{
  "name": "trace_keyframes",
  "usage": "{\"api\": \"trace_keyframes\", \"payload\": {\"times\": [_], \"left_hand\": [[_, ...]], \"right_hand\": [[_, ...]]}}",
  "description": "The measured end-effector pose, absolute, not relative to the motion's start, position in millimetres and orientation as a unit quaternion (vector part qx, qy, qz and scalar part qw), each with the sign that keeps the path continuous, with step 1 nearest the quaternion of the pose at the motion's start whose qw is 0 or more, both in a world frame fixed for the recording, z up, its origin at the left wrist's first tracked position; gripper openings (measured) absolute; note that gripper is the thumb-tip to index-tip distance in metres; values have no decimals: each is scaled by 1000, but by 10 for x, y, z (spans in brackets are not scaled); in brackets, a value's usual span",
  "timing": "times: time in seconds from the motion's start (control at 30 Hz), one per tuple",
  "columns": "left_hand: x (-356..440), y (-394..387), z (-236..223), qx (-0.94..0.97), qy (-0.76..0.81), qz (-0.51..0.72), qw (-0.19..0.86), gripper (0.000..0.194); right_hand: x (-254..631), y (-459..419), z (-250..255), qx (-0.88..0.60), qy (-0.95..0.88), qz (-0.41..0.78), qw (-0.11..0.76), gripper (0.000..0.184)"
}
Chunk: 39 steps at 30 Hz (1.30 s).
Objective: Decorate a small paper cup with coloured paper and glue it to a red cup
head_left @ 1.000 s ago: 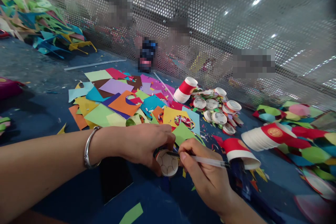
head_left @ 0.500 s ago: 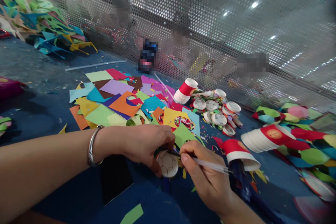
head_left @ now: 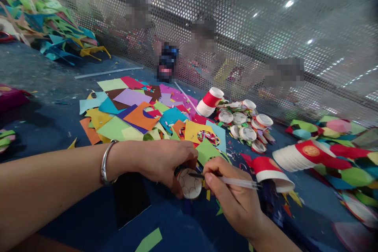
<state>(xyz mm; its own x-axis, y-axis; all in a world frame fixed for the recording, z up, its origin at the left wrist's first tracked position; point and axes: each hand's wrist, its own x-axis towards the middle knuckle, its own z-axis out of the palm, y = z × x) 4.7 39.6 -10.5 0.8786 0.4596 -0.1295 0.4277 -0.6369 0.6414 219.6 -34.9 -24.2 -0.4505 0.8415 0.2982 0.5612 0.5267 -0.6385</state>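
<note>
My left hand [head_left: 168, 163], with a silver bracelet at its wrist, grips the side of a small round paper cup base [head_left: 190, 184]. Dark curved lines are drawn on its white face. In my right hand [head_left: 233, 193] is a pen [head_left: 236, 181] with a clear barrel, held between thumb and fingers. The pen's dark tip points left and lies over the upper part of the white face; whether it touches cannot be made out. Just beyond my hands lies a spread of coloured paper sheets and scraps [head_left: 126, 112]. A black sheet [head_left: 131, 199] lies under my left wrist.
Stacked red and white paper cups [head_left: 210, 101] stand behind a pile of cut cup bases [head_left: 248, 134]. More cups [head_left: 307, 155] lie on their sides at right. A perforated metal screen [head_left: 236, 39] rises at the back. Paper offcuts [head_left: 53, 27] heap up at far left.
The pen tip has shifted from the cup base's upper right edge to further over its white face. My left hand keeps its hold; the view has shifted slightly.
</note>
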Motion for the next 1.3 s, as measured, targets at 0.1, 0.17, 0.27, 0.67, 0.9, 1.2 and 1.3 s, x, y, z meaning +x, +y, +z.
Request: {"api": "trace_keyframes", "payload": {"times": [0.1,0.17,0.27,0.67,0.9,1.2,1.3], "left_hand": [[46,394,-118,903,251,21,349,58],[44,398,-130,902,253,20,349,59],[44,404,-138,903,252,22,347,58],[29,402,-156,906,243,33,344,54],[30,413,-143,908,239,32,342,50],[28,403,-138,903,250,25,348,52],[29,408,-141,904,244,27,350,51]], "right_hand": [[2218,-343,-250,-432,-818,231,303,19],[2225,-338,-251,-435,-816,230,304,19],[2230,-329,-250,-435,-815,230,307,18],[2244,-324,-188,-420,-840,153,308,20],[2180,-350,-131,-373,-879,77,289,18],[2215,-394,-158,-369,-875,77,305,20],[2222,-386,-166,-371,-870,92,312,18]]}}
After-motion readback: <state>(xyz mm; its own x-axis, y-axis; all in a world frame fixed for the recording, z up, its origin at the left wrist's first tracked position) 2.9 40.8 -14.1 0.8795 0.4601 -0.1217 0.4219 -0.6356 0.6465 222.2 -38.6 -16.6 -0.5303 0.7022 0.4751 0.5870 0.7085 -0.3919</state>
